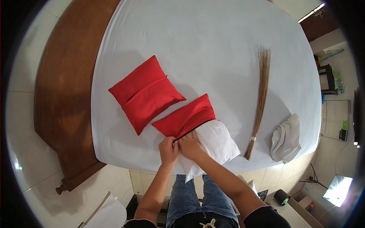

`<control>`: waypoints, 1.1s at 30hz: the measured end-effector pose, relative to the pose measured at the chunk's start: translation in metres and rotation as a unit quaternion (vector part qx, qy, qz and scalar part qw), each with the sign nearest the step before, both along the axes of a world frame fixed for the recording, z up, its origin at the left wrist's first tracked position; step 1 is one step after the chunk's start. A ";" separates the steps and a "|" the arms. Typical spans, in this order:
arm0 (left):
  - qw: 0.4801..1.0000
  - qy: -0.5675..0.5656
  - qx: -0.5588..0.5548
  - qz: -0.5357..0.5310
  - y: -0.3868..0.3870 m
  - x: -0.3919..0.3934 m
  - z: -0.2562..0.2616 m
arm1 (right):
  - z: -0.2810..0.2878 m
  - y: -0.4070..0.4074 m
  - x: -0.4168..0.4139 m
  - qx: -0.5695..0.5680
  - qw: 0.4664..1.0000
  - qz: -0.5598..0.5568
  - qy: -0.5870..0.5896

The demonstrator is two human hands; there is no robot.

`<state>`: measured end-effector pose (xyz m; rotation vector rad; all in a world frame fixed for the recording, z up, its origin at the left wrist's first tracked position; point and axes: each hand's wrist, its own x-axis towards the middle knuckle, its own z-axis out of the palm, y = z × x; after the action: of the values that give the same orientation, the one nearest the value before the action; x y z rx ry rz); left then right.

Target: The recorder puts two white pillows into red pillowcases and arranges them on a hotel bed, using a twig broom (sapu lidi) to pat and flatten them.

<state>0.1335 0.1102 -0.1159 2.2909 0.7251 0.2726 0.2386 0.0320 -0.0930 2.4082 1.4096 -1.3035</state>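
Observation:
A red pillowcase (188,116) with a dark zipper edge covers the upper left part of a white cushion (218,139) at the bed's near side. My left hand (168,149) pinches the case's edge at its lower left corner. Beside it, my right hand (190,144) presses on the white cushion just below the zipper edge, its fingertips partly hidden at the opening. A second cushion, wholly in a red cover (146,94), lies to the upper left, with a zipper seam across its face.
All this lies on a bed with a pale sheet (199,51). To the right are a bundled stick broom (261,97) and a crumpled light cloth (285,139). A wooden headboard (65,85) borders the left side. A lit lamp (338,190) stands at lower right.

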 end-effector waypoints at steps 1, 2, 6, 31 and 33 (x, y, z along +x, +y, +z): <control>0.997 -0.014 -0.036 0.059 0.003 -0.003 -0.007 | -0.003 -0.013 -0.012 0.178 0.984 -0.010 -0.032; 0.990 -0.028 -0.073 0.119 0.004 -0.008 -0.013 | -0.006 -0.026 -0.020 0.349 0.935 -0.019 -0.063; 0.998 0.005 0.018 0.063 -0.007 -0.008 -0.006 | -0.006 -0.080 -0.005 0.335 0.930 -0.153 -0.011; 0.957 -0.117 -0.112 -0.242 -0.032 0.110 0.018 | -0.011 -0.083 0.013 0.327 0.847 -0.386 -0.164; 0.958 -0.103 -0.101 -0.249 -0.042 0.097 0.022 | -0.027 -0.081 0.020 0.323 0.824 -0.447 -0.132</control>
<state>0.2305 0.0680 -0.0940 2.1237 0.0542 0.1844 0.2590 -0.0487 -0.1204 3.7837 0.6629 -0.4626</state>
